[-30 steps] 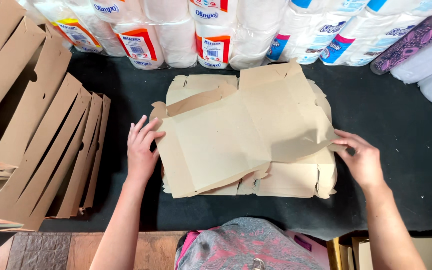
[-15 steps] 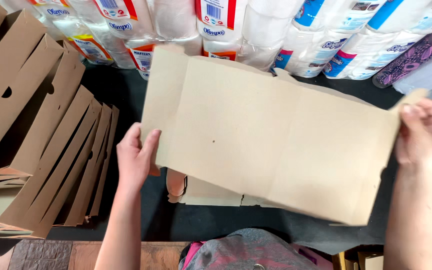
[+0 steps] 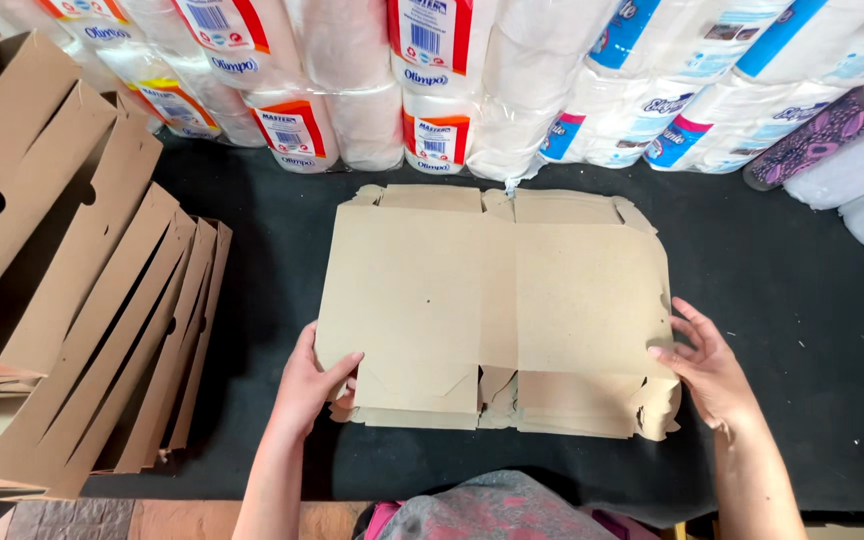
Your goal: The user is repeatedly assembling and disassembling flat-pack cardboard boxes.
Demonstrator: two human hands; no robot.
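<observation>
Backdrop: plastic-wrapped packs of white paper rolls (image 3: 432,90) stand in a row along the far edge of the tabletop (image 3: 782,290); some carry red and orange labels, others blue and pink.
Surface: tabletop is covered in black, with a strip of wood showing at the near edge.
Head view, centre: flat cardboard box blank (image 3: 492,300) lies unfolded on the black surface, tabs along its far edge, torn-looking flaps along its near edge. More cardboard of the same kind shows beneath it at the near side.
Left hand: left hand (image 3: 310,385) rests at the blank's near left corner, thumb on top of the sheet, fingers tucked under the edge, so it pinches the cardboard.
Right hand: right hand (image 3: 707,365) lies at the blank's near right edge, fingers spread and touching the sheet; cannot tell whether it grips or only presses.
Spacing: hands are well apart, one at each side of the blank.
Left side: stack of folded cardboard boxes (image 3: 82,330) leans in a fanned row, overlapping, some with round holes.
Far right: dark purple patterned bottle with pink cap (image 3: 822,135) lies tilted against the packs.
</observation>
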